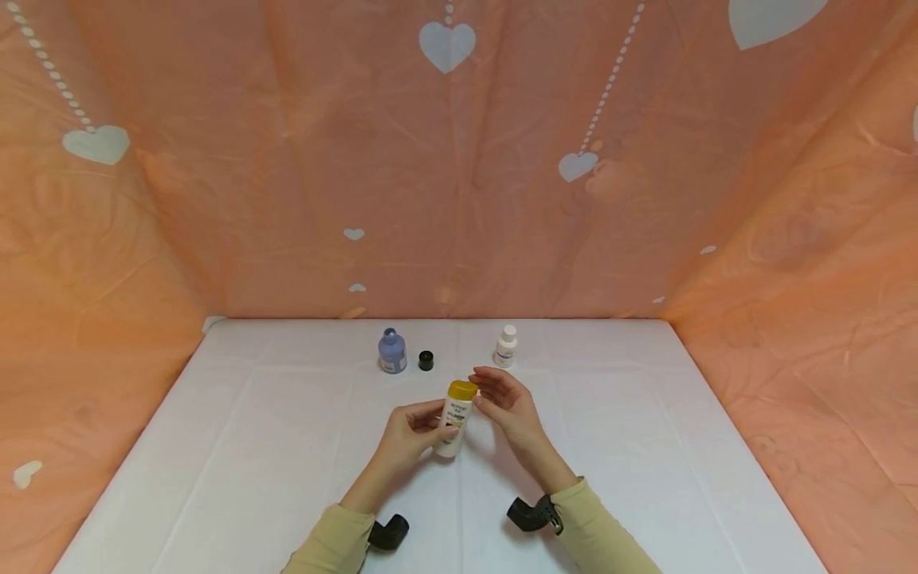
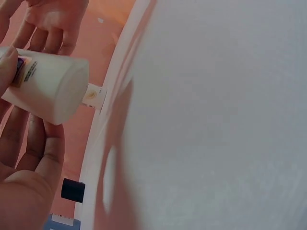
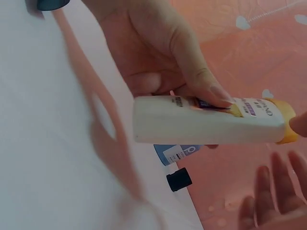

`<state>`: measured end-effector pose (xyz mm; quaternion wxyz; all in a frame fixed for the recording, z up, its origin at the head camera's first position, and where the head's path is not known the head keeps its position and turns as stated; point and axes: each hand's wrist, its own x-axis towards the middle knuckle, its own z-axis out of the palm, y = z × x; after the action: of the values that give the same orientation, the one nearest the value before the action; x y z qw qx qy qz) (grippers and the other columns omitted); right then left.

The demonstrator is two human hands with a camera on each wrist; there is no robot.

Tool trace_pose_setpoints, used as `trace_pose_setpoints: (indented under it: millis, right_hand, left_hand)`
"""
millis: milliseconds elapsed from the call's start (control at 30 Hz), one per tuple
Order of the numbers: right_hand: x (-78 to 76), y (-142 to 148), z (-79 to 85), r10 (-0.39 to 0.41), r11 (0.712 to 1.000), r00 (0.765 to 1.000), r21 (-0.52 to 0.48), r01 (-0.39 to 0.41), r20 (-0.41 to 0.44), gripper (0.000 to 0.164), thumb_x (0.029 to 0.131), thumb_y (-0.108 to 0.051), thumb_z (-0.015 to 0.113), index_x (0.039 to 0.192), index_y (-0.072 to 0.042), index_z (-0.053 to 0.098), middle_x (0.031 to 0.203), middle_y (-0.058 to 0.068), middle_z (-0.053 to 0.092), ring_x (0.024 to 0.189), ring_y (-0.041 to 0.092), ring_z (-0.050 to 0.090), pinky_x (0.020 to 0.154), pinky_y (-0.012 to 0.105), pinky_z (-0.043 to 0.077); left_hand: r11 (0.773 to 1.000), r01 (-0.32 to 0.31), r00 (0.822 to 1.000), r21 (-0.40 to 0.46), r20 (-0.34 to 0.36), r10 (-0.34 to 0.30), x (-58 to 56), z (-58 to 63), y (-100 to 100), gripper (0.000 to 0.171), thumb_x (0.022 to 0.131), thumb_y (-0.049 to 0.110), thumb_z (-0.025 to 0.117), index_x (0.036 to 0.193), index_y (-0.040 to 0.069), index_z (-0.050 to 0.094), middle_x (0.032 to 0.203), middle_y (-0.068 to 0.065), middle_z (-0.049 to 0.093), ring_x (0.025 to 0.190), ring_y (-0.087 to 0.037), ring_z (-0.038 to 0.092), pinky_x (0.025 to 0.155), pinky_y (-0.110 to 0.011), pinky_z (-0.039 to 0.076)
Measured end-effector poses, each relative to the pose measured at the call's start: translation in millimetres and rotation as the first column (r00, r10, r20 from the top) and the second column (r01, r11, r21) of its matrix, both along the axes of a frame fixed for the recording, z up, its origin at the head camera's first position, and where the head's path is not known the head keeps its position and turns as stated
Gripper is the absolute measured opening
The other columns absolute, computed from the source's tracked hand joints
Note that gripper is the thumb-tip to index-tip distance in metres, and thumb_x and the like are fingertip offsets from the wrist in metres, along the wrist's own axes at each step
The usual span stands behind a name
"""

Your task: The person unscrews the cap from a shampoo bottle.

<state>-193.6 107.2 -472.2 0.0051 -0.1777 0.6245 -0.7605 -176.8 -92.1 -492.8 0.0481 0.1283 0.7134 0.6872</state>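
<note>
A white bottle [image 1: 450,434] with a yellow cap [image 1: 462,390] is held up off the table, leaning slightly. My left hand [image 1: 410,434] grips its body, the thumb across the printed label and the fingers behind. Beside the cap is my right hand [image 1: 511,408], its thumb at the cap's edge and its fingers loosely extended. In the right wrist view the bottle [image 3: 206,125] lies sideways, with the right fingers [image 3: 283,187] apart from it. The left wrist view shows the bottle's base [image 2: 73,92]; its cap is out of that view.
Behind the hands stand a blue bottle [image 1: 392,353], a small black cap [image 1: 426,361] and a small white bottle [image 1: 505,347]. They rest on a white-covered table [image 1: 251,446]. An orange curtain [image 1: 459,175] with hearts surrounds the table's back and sides.
</note>
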Motion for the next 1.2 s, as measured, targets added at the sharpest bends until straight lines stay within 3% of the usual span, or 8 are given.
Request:
trace_pose_setpoints:
  millis: [133, 233, 367, 667, 1033, 1133, 1200]
  right_hand:
    - [1.9, -2.5, 1.4, -0.134, 0.991, 0.991, 0.018, 0.134, 0.007, 0.037, 0.082, 0.007, 0.069, 0.115, 0.012, 0.053, 0.111, 0.028, 0.057, 0.101, 0.022, 0.057, 0.096, 0.036, 0.044]
    - [2.5, -4.2, 2.4, -0.181, 0.983, 0.983, 0.038, 0.18, 0.013, 0.032, 0.081, 0.005, 0.071, 0.109, 0.011, 0.056, 0.106, 0.026, 0.058, 0.098, 0.023, 0.057, 0.097, 0.042, 0.042]
    - [3.3, -5.7, 2.6, -0.214, 0.975, 0.976, 0.071, 0.211, 0.039, 0.027, 0.081, 0.004, 0.073, 0.104, 0.01, 0.06, 0.103, 0.022, 0.062, 0.097, 0.02, 0.058, 0.096, 0.041, 0.042]
    - [4.4, -6.6, 1.5, -0.203, 0.975, 0.979, 0.093, 0.2, 0.029, 0.028, 0.083, 0.002, 0.072, 0.109, 0.009, 0.063, 0.109, 0.022, 0.064, 0.108, 0.03, 0.056, 0.103, 0.049, 0.037]
    - [5.5, -11.0, 3.1, -0.154, 0.98, 0.986, 0.138, 0.144, 0.068, 0.037, 0.081, 0.001, 0.074, 0.116, 0.004, 0.064, 0.116, 0.015, 0.065, 0.109, 0.026, 0.054, 0.102, 0.06, 0.032]
    - [4.4, -10.9, 3.2, -0.141, 0.98, 0.987, 0.154, 0.129, 0.072, 0.036, 0.082, 0.001, 0.073, 0.117, 0.004, 0.064, 0.116, 0.016, 0.064, 0.11, 0.029, 0.055, 0.1, 0.059, 0.034]
    - [4.2, -10.4, 3.4, -0.136, 0.98, 0.988, 0.157, 0.124, 0.067, 0.036, 0.083, -0.002, 0.073, 0.118, 0.003, 0.064, 0.116, 0.014, 0.064, 0.11, 0.027, 0.056, 0.1, 0.058, 0.035]
  left_hand:
    - [0.998, -0.065, 0.998, 0.001, 0.018, 0.065, -3.1, -4.1, 0.4, 0.044, 0.078, 0.0, 0.077, 0.119, -0.004, 0.064, 0.108, -0.017, 0.068, 0.085, -0.021, 0.066, 0.073, -0.024, 0.054]
    - [0.995, -0.097, 0.994, 0.005, 0.043, 0.097, -3.0, -3.2, 0.7, 0.044, 0.077, 0.002, 0.078, 0.119, -0.002, 0.065, 0.109, -0.014, 0.068, 0.086, -0.02, 0.065, 0.074, -0.024, 0.055]
    - [0.994, -0.11, 0.993, 0.014, 0.04, 0.11, -2.1, -2.9, 1.9, 0.044, 0.077, 0.0, 0.078, 0.119, -0.003, 0.065, 0.108, -0.016, 0.068, 0.085, -0.023, 0.065, 0.072, -0.024, 0.054]
    - [0.995, -0.096, 0.995, 0.001, 0.011, 0.096, -2.7, -2.4, 2.8, 0.043, 0.077, 0.001, 0.078, 0.118, -0.002, 0.066, 0.105, -0.015, 0.069, 0.082, -0.021, 0.066, 0.072, -0.024, 0.054]
    - [0.998, -0.058, 0.998, 0.025, -0.009, 0.058, -0.7, -3.6, 6.8, 0.043, 0.077, -0.001, 0.077, 0.118, -0.007, 0.064, 0.103, -0.02, 0.068, 0.083, -0.023, 0.066, 0.072, -0.023, 0.055]
    - [0.998, -0.053, 0.999, 0.023, 0.003, 0.053, -0.1, -1.1, 8.2, 0.043, 0.077, -0.004, 0.077, 0.118, -0.007, 0.064, 0.104, -0.02, 0.068, 0.085, -0.026, 0.065, 0.072, -0.022, 0.054]
    - [0.999, -0.047, 0.999, 0.015, 0.004, 0.047, 3.4, 7.3, 8.5, 0.042, 0.078, -0.004, 0.076, 0.118, -0.008, 0.063, 0.105, -0.022, 0.067, 0.086, -0.028, 0.065, 0.072, -0.022, 0.054]
